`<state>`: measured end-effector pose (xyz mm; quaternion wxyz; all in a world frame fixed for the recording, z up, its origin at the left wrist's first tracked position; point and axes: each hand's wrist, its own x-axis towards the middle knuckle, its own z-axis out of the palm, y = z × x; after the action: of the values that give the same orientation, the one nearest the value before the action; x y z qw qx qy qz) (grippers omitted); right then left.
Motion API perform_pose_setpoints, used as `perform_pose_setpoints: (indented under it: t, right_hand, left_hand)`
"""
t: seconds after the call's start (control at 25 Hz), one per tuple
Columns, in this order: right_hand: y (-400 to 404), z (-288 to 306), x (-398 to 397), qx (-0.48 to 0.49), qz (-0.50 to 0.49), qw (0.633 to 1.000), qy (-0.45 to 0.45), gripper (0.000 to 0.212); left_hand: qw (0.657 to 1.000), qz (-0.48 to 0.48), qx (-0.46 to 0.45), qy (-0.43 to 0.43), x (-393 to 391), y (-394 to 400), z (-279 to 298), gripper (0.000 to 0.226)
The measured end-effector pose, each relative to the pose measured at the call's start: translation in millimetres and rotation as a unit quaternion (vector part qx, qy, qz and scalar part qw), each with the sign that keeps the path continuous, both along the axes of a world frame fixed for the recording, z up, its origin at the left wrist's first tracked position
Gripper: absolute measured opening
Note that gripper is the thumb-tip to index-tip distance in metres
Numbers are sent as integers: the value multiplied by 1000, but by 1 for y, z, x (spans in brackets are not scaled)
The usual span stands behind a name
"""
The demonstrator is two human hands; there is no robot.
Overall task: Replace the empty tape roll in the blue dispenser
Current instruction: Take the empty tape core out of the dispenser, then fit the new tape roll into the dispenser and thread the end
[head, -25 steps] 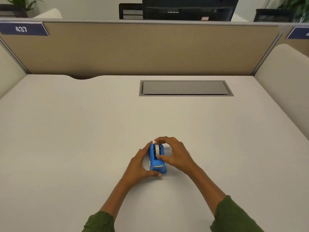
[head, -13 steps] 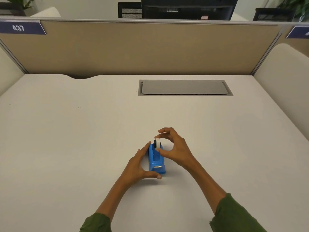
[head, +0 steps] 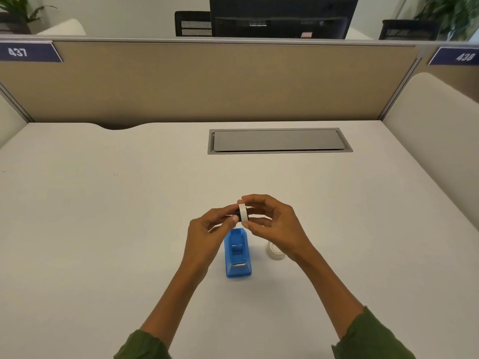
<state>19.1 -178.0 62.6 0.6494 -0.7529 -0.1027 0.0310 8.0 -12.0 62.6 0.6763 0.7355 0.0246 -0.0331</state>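
Note:
The blue dispenser [head: 238, 255] stands on the white desk, its roll slot open and bare. Just above its far end, both hands hold a thin white tape roll [head: 242, 215] on a black hub. My right hand [head: 272, 221] pinches the white ring top and bottom between finger and thumb. My left hand [head: 207, 234] has its fingertips on the black hub at the roll's left side. A second tape roll [head: 274, 252], whitish and translucent, lies flat on the desk right of the dispenser, partly hidden by my right wrist.
A grey cable-tray lid [head: 280, 140] is set into the desk [head: 103, 229] farther back. A tan partition [head: 207, 81] closes the far edge, with padded side panels at left and right. A dark monitor [head: 282, 16] stands beyond the partition.
My right hand has lifted the white roll with its black hub out of the dispenser. My left hand has let go of the dispenser and risen to the hub. A second roll now shows.

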Motion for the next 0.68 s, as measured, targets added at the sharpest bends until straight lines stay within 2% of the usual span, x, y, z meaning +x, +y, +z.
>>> perform_pose_setpoints:
  t: [0.48,0.6,0.68]
  right_hand:
    - [-4,2,1,11,2,1000,-15,41]
    - [-10,-2,14,3,-41,999,4,37]
    - [-12,-15,31,-37,-82,996,10,39]
  left_hand:
    - [993,44,-58,97,10,-6,8,19]
    - [994,34,-44,97,11,-2,8,19]
    - [993,50,-46,99,8,1,4,21]
